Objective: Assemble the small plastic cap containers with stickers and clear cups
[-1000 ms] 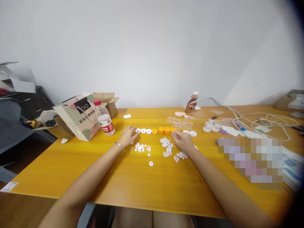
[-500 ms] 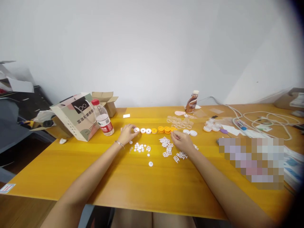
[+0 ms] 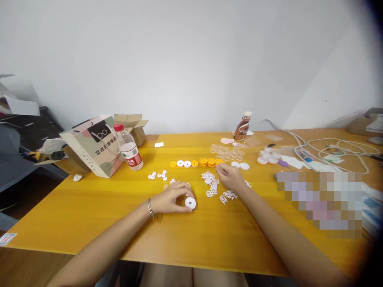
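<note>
My left hand (image 3: 172, 198) grips a round white disc (image 3: 190, 203) with a hole in its middle, between thumb and fingers, low over the near part of the table. My right hand (image 3: 230, 177) is closed beside the orange discs (image 3: 211, 162), its fingertips by the rightmost one; whatever is in its fingers is hidden. A row of white and yellow discs (image 3: 187, 164) runs between and beyond my hands. Small white round caps (image 3: 164, 175) lie left of centre, some hidden behind my left hand. White openwork pieces (image 3: 212, 185) lie in a cluster to the left of my right hand.
Clear rings (image 3: 229, 153) lie behind the row. At left stand a water bottle (image 3: 131, 153), a paper bag (image 3: 95, 147) and a cardboard box (image 3: 134, 126). A brown drink bottle (image 3: 242, 126) is at the back. White cables (image 3: 329, 142) sprawl at right.
My left hand has come from the row's left end toward me and right, carrying the white disc. A yellow disc now shows at that end. My right hand has barely moved.
</note>
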`<control>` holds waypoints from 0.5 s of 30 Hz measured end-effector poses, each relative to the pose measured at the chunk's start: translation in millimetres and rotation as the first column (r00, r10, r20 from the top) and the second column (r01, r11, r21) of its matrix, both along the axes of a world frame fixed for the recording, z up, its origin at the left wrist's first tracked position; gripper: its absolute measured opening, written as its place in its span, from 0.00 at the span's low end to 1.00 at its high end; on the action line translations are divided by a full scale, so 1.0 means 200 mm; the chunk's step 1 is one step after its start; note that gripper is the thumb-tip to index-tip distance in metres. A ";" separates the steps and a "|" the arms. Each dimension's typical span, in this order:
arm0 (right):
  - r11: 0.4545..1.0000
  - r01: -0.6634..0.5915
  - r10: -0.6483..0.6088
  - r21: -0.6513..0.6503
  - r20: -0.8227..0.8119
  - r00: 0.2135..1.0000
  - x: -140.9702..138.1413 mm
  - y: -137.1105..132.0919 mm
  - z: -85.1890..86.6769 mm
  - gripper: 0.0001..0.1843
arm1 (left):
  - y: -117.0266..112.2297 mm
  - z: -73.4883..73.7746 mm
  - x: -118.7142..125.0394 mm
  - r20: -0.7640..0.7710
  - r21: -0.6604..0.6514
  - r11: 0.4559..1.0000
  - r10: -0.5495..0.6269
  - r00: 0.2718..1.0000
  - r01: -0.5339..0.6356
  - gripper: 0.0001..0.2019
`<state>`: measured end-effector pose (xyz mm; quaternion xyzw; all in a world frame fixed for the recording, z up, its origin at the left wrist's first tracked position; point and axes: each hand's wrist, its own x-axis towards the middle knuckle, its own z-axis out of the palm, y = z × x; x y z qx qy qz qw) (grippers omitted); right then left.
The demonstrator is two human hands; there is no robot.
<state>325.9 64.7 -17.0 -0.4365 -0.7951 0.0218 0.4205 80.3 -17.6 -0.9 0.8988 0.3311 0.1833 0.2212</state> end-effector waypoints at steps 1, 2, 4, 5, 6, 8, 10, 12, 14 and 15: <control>1.000 -0.001 0.001 0.000 0.000 1.000 0.00 0.00 0.00 0.19 | 0.00 0.00 0.00 -0.016 0.007 1.000 -0.003 1.000 0.003 0.16; 1.000 -0.001 0.001 0.001 0.000 1.000 0.00 0.00 0.00 0.19 | 0.00 -0.01 0.00 -0.032 0.016 1.000 -0.002 0.999 0.003 0.17; 1.000 0.003 -0.003 0.004 -0.001 1.000 0.00 0.00 0.00 0.19 | 0.00 0.00 0.00 -0.051 0.034 0.999 0.009 0.999 -0.007 0.20; 1.000 0.003 -0.003 0.005 -0.002 1.000 0.00 -0.01 0.00 0.19 | 0.00 0.00 -0.01 -0.049 0.038 0.999 0.017 0.999 -0.015 0.22; 1.000 0.002 -0.002 0.005 -0.005 1.000 -0.01 -0.01 0.00 0.19 | 0.00 0.01 -0.02 -0.043 0.039 0.999 0.023 0.999 -0.022 0.23; 1.000 -0.007 0.007 0.004 -0.009 1.000 -0.01 -0.01 0.01 0.19 | 0.01 0.04 -0.07 -0.015 0.049 0.997 0.053 0.998 -0.053 0.20; 1.000 -0.024 0.024 0.001 -0.013 1.000 -0.02 -0.03 0.01 0.19 | 0.04 0.06 -0.14 0.003 0.092 0.988 0.127 0.992 -0.127 0.13; 0.999 -0.049 0.049 -0.008 -0.011 0.999 -0.03 -0.04 0.02 0.19 | 0.07 0.08 -0.22 -0.025 0.168 0.960 0.231 0.973 -0.224 0.10; 0.997 -0.071 0.071 -0.031 -0.002 0.997 -0.05 -0.05 0.02 0.19 | 0.11 0.08 -0.30 -0.106 0.235 0.934 0.300 0.948 -0.269 0.10; 0.996 -0.078 0.078 -0.050 0.007 0.997 -0.05 -0.06 0.02 0.19 | 0.12 0.08 -0.32 -0.150 0.252 0.929 0.315 0.937 -0.272 0.09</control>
